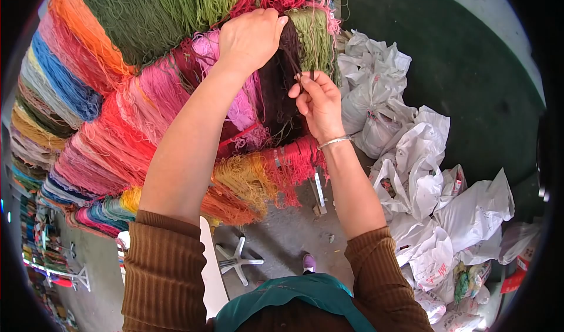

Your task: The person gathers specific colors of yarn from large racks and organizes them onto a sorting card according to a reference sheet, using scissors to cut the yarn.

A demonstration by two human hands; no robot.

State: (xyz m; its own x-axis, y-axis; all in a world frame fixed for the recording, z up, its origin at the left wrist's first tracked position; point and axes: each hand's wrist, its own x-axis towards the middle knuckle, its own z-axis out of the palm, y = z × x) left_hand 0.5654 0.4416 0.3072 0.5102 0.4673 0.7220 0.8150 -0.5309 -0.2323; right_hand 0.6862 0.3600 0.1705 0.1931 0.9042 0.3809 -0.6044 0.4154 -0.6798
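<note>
Skeins of yarn in many colours hang side by side in front of me. My left hand (252,38) is closed, knuckles up, at the top of a dark brown yarn skein (277,94); its fingertips are mostly hidden. Lower and to the right, my right hand (320,100) pinches a few dark brown yarn strands (295,61) between thumb and fingers. These strands run up towards my left hand. Magenta-pink yarn (238,106) hangs left of the brown skein, and olive green yarn (316,38) hangs on its right.
White plastic bags (411,156) are piled along the right side, beside a dark green surface (464,67). Below the yarn are a white table edge (212,267) and a star-shaped chair base (238,261) on the grey floor. More yarn racks (53,267) stand at far left.
</note>
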